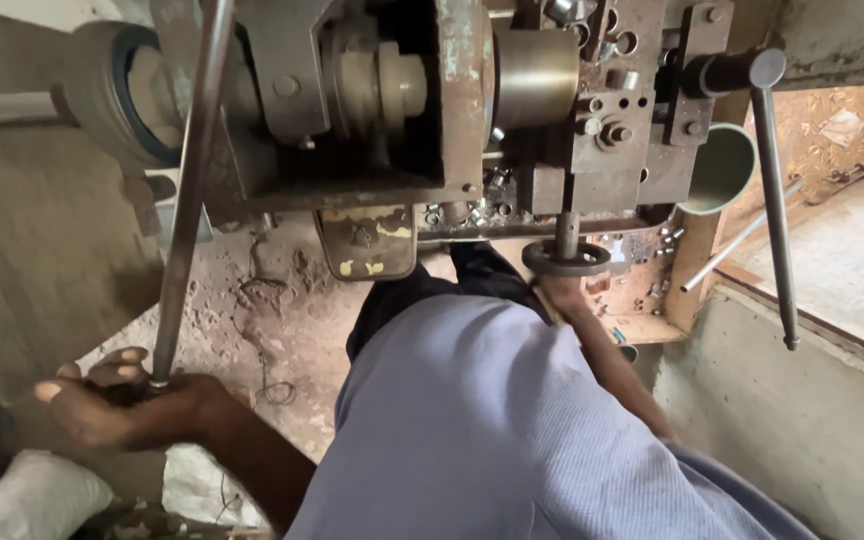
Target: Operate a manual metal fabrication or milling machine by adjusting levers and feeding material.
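Note:
My left hand (117, 400) is closed around the lower end of a long steel bar (190, 180) that runs up into the rusty machine (452, 110). Under the machine's front, my right hand (560, 292) reaches up and grips a small dark handwheel (566, 259) on a short shaft. My light blue shirt (492, 420) fills the lower middle of the view and hides my legs.
A second long lever (774, 200) with a dark knob sticks out at the machine's right. A green cylinder (720, 165) sits behind it. Small metal parts lie on the machine's ledge (472, 210). A concrete wall (802, 400) stands at right, a white sack (22, 500) at lower left.

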